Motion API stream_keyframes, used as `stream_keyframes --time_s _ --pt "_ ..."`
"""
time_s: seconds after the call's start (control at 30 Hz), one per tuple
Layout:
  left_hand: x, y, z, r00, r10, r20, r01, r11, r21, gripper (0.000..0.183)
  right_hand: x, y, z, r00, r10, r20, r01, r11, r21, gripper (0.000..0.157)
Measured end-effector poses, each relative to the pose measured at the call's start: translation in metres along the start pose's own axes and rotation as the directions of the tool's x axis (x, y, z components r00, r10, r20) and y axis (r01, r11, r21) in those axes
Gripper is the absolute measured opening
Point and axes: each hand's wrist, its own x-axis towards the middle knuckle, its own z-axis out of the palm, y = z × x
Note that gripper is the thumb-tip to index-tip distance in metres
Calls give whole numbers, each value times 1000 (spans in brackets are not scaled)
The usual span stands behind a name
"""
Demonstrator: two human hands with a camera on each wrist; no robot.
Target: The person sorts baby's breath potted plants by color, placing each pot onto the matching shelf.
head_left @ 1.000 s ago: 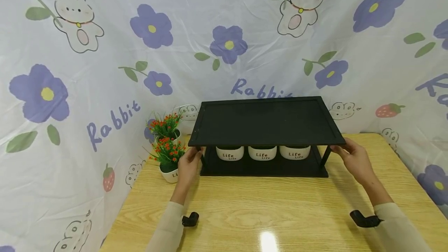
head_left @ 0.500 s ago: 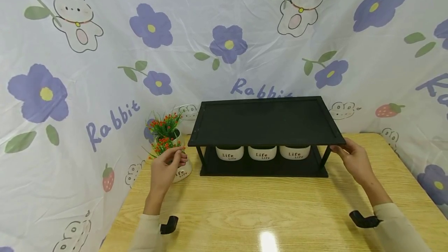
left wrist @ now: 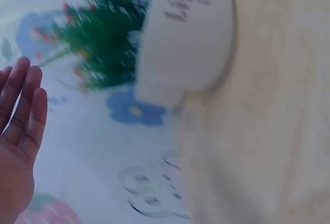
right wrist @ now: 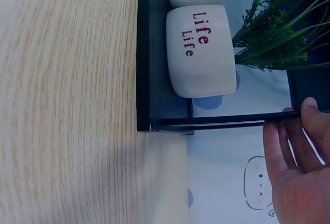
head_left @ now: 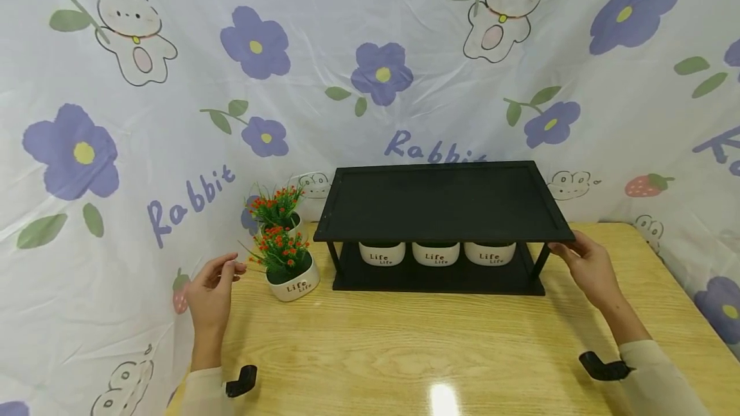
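My left hand (head_left: 211, 294), fingers loosely bent with nothing in them, hovers left of a white "Life" flower pot (head_left: 296, 282) with green leaves and orange-red flowers. In the left wrist view the fingers of that hand (left wrist: 20, 126) are apart from the pot (left wrist: 188, 38). My right hand (head_left: 590, 271) holds the right end of a black two-tier shelf (head_left: 445, 201), under the top board's front corner. The right wrist view has thumb and fingers on either side of the upright's (right wrist: 227, 121) upper end. Three white pots (head_left: 436, 254) stand on the lower board.
Behind the near flower pot stands a similar one (head_left: 277, 207), partly covered by it. The shelf's top hides most of the plants under it; one shows purple-blue flowers (right wrist: 309, 56). A wooden table (head_left: 393, 345) meets a patterned cloth backdrop (head_left: 312, 82) at the rear and sides.
My left hand has let go of the shelf's left end and moved left past the near flower pot. That pot now sits turned and slightly further right. The right hand keeps its place.
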Motion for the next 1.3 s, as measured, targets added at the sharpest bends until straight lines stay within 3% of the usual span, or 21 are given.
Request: stream_keyframes --time_s 0.1,0.2,0.27,0.4,0.43,0.5,0.6,0.7,0.97,1.13,1.3 --pt "-5 -15 -7 997 -71 -4 70 994 -78 19 -1 0 0 1000 0 -3 0 1000 0 38" --pt "-12 -30 -11 978 -187 92 200 968 -151 33 -1 0 0 1000 1 -2 -1 1000 1 38" --pt "-17 -40 -12 938 -262 226 291 951 -105 50 -1 0 1 1000 0 -1 0 1000 5 38" --pt "-24 -51 -9 812 -353 466 353 931 90 82 -2 1 1 1000 5 0 -5 1000 14 38" --pt "-24 -53 -7 781 -371 503 365 924 115 88 -3 1 1 1000 7 0 -7 1000 14 38" --pt "-25 -55 -3 738 -405 540 400 907 134 100 -2 2 1 1000 11 -2 -11 1000 17 38" --pt "-24 -57 4 699 -449 556 446 882 151 108 -1 4 2 1000 11 -5 -11 1000 18 38" --pt "-23 -59 11 686 -470 556 461 871 168 110 0 6 2 1000 7 -9 -7 1000 23 37" --pt "-20 -69 26 670 -482 565 504 854 130 111 1 7 3 1000 5 -13 -4 998 57 34" --pt "-19 -74 30 656 -540 527 530 827 186 112 1 8 3 1000 -1 -12 2 997 80 34" --pt "-19 -73 32 653 -552 518 520 825 222 106 0 8 3 1000 10 -12 -9 996 84 31"
